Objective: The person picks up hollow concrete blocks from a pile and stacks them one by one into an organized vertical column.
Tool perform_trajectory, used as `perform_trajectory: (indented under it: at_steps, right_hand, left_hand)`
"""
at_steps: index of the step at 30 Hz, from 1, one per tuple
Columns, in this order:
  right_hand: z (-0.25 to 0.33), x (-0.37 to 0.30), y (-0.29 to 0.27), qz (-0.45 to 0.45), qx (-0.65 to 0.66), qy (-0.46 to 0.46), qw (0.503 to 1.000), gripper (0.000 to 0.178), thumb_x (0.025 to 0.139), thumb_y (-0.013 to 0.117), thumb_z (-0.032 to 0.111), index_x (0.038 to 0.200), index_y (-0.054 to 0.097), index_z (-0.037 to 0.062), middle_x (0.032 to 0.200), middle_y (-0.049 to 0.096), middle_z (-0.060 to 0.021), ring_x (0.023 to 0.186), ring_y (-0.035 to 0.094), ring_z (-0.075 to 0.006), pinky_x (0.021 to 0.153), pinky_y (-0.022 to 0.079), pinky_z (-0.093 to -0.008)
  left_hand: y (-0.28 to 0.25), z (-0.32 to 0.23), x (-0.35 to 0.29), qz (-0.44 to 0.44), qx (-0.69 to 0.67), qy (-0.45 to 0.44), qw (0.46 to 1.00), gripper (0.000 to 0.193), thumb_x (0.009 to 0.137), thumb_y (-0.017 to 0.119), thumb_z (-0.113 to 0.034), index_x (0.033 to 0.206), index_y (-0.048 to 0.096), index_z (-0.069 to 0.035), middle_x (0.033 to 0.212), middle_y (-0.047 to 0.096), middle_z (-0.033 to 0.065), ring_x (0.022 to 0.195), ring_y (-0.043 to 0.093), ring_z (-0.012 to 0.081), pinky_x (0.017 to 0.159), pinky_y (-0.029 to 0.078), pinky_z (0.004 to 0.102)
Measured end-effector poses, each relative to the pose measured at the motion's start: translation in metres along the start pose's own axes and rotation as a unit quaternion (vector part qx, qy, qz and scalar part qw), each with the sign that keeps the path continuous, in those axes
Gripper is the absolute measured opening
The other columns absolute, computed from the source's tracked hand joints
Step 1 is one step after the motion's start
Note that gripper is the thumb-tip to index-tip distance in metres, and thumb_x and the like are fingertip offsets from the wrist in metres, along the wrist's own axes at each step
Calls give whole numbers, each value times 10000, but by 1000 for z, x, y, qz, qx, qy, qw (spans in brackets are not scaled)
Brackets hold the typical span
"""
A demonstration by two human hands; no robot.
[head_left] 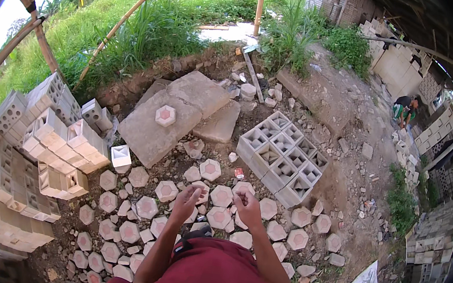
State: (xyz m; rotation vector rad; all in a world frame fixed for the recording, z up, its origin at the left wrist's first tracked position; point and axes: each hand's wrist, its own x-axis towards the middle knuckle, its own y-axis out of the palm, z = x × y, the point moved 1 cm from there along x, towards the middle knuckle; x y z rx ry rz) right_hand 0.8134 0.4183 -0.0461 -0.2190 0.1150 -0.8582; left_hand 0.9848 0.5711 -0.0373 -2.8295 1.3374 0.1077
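Observation:
My left hand [188, 200] and my right hand [246, 207] are raised in front of my body, a short gap apart. The fingers of both are curled in, and nothing shows in either. Below them, hexagonal paving blocks with pink centres lie spread over the dirt; one hexagonal paver [222, 196] shows between my hands. Another paver [210, 169] lies just beyond. A small red wrapper [239, 174] is on the ground past my right hand.
Hollow ventilation blocks [283, 156] stand grouped ahead to the right. More pale blocks [64, 142] are stacked at left. A cracked concrete slab [177, 110] lies ahead, bearing one paver [166, 115]. Rubble covers the slope at right, where a person [405, 110] bends down far off.

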Motion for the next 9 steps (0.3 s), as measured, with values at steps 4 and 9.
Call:
perform_trajectory:
  at_steps: [4, 9]
  right_hand:
    - [4, 73, 20, -4, 37, 4, 999, 288, 885, 619, 215, 1043, 609, -26, 876, 666, -88, 785, 629, -137, 729, 508, -274]
    - [-4, 156, 36, 8, 63, 57, 996, 293, 873, 636, 203, 1066, 604, -15, 909, 663, -91, 813, 622, -130, 757, 502, -266]
  left_hand:
    - [-28, -14, 92, 19, -5, 12, 1000, 283, 984, 483, -249, 1116, 588, -21, 999, 653, 54, 896, 596, 124, 791, 464, 269]
    - [-40, -18, 181, -7, -30, -19, 999, 271, 976, 492, -249, 1122, 593, -44, 1013, 656, 52, 902, 601, 119, 804, 463, 266]
